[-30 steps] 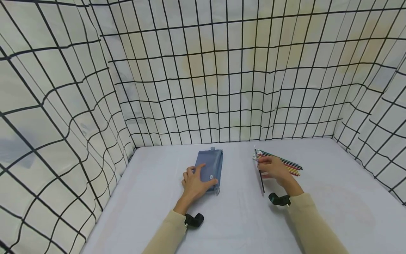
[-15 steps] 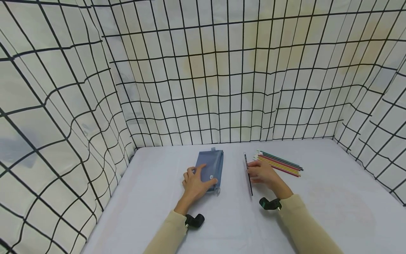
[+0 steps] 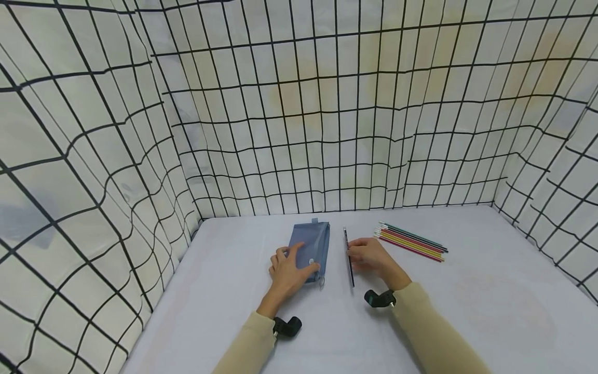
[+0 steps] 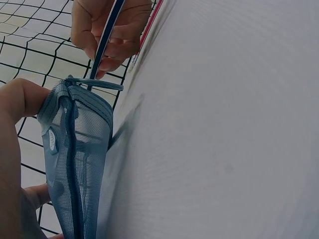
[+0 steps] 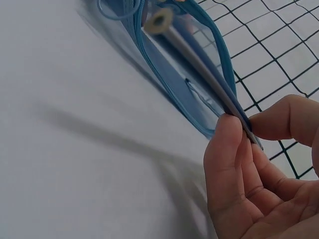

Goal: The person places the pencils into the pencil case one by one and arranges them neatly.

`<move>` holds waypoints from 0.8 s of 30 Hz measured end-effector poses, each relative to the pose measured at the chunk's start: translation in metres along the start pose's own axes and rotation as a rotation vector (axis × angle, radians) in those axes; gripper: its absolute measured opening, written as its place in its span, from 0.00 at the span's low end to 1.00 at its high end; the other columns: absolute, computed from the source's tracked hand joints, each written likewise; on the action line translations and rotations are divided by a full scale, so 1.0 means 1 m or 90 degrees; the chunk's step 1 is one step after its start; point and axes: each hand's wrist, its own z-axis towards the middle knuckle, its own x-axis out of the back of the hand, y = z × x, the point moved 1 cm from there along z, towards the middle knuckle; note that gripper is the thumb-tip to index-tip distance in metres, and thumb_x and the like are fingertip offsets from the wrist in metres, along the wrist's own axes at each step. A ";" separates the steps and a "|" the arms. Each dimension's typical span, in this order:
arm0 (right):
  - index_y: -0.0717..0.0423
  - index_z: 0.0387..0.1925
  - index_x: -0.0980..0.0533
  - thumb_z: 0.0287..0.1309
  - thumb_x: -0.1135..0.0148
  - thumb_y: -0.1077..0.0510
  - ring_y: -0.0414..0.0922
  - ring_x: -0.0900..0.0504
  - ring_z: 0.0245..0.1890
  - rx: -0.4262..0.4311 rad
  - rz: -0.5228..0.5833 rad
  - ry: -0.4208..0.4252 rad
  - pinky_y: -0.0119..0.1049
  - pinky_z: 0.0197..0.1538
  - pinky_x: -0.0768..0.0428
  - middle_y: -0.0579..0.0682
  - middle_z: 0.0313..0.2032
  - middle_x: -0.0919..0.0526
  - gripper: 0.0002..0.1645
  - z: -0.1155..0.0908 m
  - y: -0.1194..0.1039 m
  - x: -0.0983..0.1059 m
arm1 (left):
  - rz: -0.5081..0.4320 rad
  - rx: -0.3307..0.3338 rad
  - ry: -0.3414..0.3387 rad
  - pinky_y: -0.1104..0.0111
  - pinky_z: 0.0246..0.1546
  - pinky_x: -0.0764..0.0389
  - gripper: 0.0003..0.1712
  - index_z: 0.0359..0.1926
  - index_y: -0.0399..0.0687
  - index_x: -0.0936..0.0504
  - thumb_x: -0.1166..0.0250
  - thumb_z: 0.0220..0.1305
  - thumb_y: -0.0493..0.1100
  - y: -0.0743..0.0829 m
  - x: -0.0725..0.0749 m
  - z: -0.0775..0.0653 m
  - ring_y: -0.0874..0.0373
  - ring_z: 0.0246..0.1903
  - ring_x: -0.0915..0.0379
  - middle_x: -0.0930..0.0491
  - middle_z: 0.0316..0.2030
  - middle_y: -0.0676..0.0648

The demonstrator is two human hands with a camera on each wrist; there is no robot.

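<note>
A blue mesh zip pencil case (image 3: pixel 306 236) lies on the white table. My left hand (image 3: pixel 288 270) grips it from above, thumb at its right edge and fingers spread over its top. Just to its right, my right hand (image 3: pixel 371 257) pinches a dark pencil (image 3: pixel 349 265) between thumb and fingertips. The right wrist view shows the pencil's flat, blurred end (image 5: pixel 158 21) in front of the case's parted zip side (image 5: pixel 169 94). In the left wrist view, the pencil (image 4: pixel 105 40) stands beyond the case's end loop (image 4: pixel 97 83).
Several pencils (image 3: pixel 411 241) in green, red, yellow and black lie side by side at the back right of the table (image 3: pixel 490 291). Black grid netting (image 3: pixel 345 130) over white sheeting walls off the back and both sides.
My right hand has carried the pencil leftward, from beside the other pencils to close by the pencil case. My left hand stays on the case.
</note>
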 end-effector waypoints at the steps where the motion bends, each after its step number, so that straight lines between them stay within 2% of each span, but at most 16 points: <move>1: 0.62 0.57 0.22 0.66 0.37 0.59 0.47 0.20 0.40 -0.001 0.005 -0.003 0.35 0.37 0.15 0.55 0.45 0.18 0.20 0.001 -0.001 -0.003 | -0.002 0.001 0.001 0.39 0.62 0.45 0.46 0.73 0.63 0.31 0.31 0.53 0.64 0.000 0.000 0.000 0.37 0.67 0.49 0.42 0.69 0.36; 8: 0.63 0.56 0.21 0.63 0.37 0.61 0.45 0.20 0.39 0.006 0.042 -0.021 0.35 0.36 0.16 0.54 0.44 0.19 0.20 0.007 -0.003 -0.023 | -0.006 0.004 0.002 0.40 0.62 0.45 0.45 0.72 0.63 0.30 0.32 0.53 0.64 0.000 0.001 0.000 0.38 0.67 0.48 0.41 0.69 0.36; 13: 0.63 0.57 0.21 0.64 0.37 0.61 0.46 0.19 0.41 0.001 0.062 -0.029 0.36 0.39 0.15 0.55 0.47 0.17 0.21 0.009 -0.006 -0.034 | -0.004 0.001 0.004 0.40 0.62 0.44 0.44 0.72 0.62 0.30 0.32 0.54 0.64 0.000 0.001 -0.001 0.38 0.66 0.48 0.41 0.69 0.36; 24: 0.65 0.60 0.23 0.66 0.38 0.63 0.44 0.17 0.39 -0.018 0.128 -0.033 0.34 0.38 0.16 0.55 0.48 0.16 0.22 0.016 -0.012 -0.050 | -0.003 -0.001 0.001 0.40 0.62 0.44 0.44 0.73 0.62 0.30 0.32 0.56 0.64 0.001 0.001 -0.001 0.38 0.66 0.47 0.42 0.69 0.36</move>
